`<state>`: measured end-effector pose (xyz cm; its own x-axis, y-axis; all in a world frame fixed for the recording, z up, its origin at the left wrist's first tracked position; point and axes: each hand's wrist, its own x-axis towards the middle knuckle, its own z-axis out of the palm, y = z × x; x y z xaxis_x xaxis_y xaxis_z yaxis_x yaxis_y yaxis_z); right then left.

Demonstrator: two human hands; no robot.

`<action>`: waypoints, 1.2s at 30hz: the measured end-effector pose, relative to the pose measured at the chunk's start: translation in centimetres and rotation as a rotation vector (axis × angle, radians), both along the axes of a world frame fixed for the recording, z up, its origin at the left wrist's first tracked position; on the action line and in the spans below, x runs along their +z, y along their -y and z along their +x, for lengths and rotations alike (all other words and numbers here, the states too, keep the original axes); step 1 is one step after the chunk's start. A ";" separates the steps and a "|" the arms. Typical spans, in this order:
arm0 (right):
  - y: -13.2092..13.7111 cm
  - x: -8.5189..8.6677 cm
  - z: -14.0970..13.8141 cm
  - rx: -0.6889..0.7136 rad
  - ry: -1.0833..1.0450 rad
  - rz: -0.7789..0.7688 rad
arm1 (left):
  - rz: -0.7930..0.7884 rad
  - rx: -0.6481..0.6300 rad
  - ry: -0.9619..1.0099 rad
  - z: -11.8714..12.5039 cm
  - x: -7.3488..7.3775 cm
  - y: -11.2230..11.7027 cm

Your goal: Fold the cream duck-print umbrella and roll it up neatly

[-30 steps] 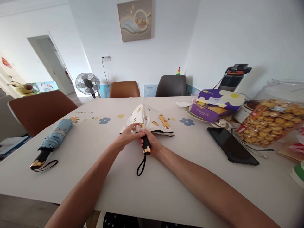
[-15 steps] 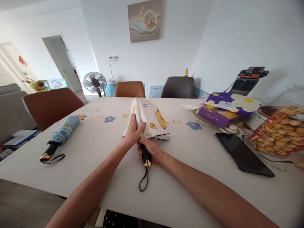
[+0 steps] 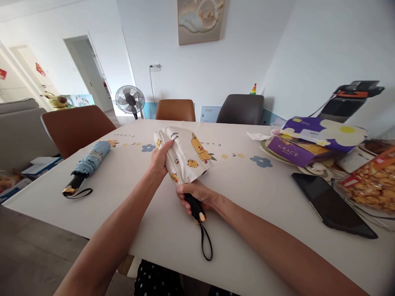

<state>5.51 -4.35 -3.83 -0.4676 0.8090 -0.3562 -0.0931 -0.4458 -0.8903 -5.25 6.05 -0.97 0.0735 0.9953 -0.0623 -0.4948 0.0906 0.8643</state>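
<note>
A white folding umbrella (image 3: 185, 158) with yellow duck prints is between my hands, above the table in front of me. Its canopy is collapsed but loose and wide. My right hand (image 3: 197, 195) is closed around the top of its black handle, whose gold-coloured end and wrist loop stick out toward me. My left hand (image 3: 162, 158) grips the canopy's left side, thumb on top near the printed words; its other fingers are mostly hidden. To the left lies a blue folding umbrella (image 3: 92, 160), rolled up, with a black and gold handle.
On the white table (image 3: 123, 222), a dark tablet (image 3: 333, 205) lies at right. Beyond it are a purple box (image 3: 321, 135), a bag of biscuits (image 3: 370, 181) and cables. Chairs (image 3: 175, 110) stand along the far side, and a fan (image 3: 130, 100) behind.
My left hand has gone from lying flat along the canopy to gripping its left side. The umbrella has turned, its handle end swinging right. The view has shifted slightly left and down.
</note>
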 end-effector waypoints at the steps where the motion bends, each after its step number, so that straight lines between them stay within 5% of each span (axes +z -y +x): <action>1: -0.1 0.0 0.0 0.006 -0.015 0.010 | -0.014 0.032 0.009 -0.1 0.0 -0.1; 7: -0.6 -0.3 -0.2 -0.079 -0.076 0.076 | 0.022 0.124 0.031 -0.5 0.1 -0.5; 13: -0.4 0.3 0.3 -0.009 -0.138 0.041 | -0.007 -0.100 0.137 -1.4 0.2 -0.7; 17: -0.2 0.0 0.1 0.000 -0.136 0.056 | 0.045 -0.108 0.146 -1.8 -0.1 -1.1; 21: -0.1 -0.9 -0.7 -0.153 -0.136 0.120 | 0.072 -0.132 0.022 -1.8 -1.0 -1.9; 25: -0.7 -1.9 -0.9 -0.383 -0.272 0.109 | 0.091 0.048 -0.192 -1.6 -1.9 -2.2; 30: -1.8 -2.1 -0.1 -0.526 -0.427 -0.067 | 0.464 0.111 -0.554 0.1 -1.7 -0.1; 36: -1.9 -2.2 -0.2 -0.552 -0.381 0.013 | 0.957 -0.165 -1.116 4.3 -0.2 3.9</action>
<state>5.33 -2.44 -6.05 -0.0746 0.9687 -0.2366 -0.6134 -0.2316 -0.7550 -0.93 2.14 -1.22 0.5437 0.6753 0.4984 0.4097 -0.7318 0.5446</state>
